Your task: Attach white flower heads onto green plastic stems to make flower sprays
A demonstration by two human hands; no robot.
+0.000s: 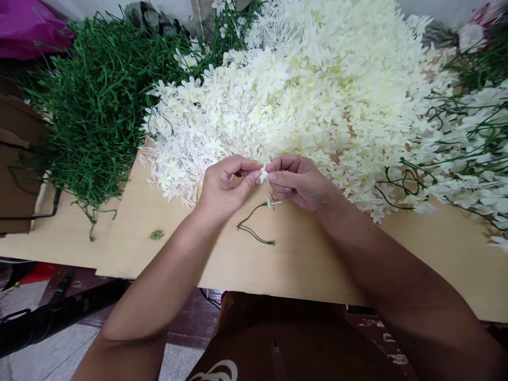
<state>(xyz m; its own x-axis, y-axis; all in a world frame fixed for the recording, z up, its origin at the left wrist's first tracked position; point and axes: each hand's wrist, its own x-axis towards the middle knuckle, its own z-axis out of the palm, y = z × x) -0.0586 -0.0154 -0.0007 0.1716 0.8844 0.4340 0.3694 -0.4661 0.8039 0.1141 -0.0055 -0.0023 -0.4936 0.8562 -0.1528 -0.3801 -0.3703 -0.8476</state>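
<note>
My left hand (pixel 228 185) and my right hand (pixel 299 181) meet above the table, just in front of the heap of white flowers (pixel 278 100). Between their pinched fingertips is a small white flower (pixel 262 174), which both hands grip from opposite sides. Just below them, a thin green stem (pixel 257 237) with a bend lies on the wooden table (pixel 159 259), a small white flower at its upper end. The fingers partly cover the held flower.
A tangled pile of green stems (pixel 95 100) fills the back left, beside a cardboard box (pixel 16 164). Green stems with white flowers (pixel 476 164) lie at the right. A small green scrap (pixel 156 234) rests left of my left forearm.
</note>
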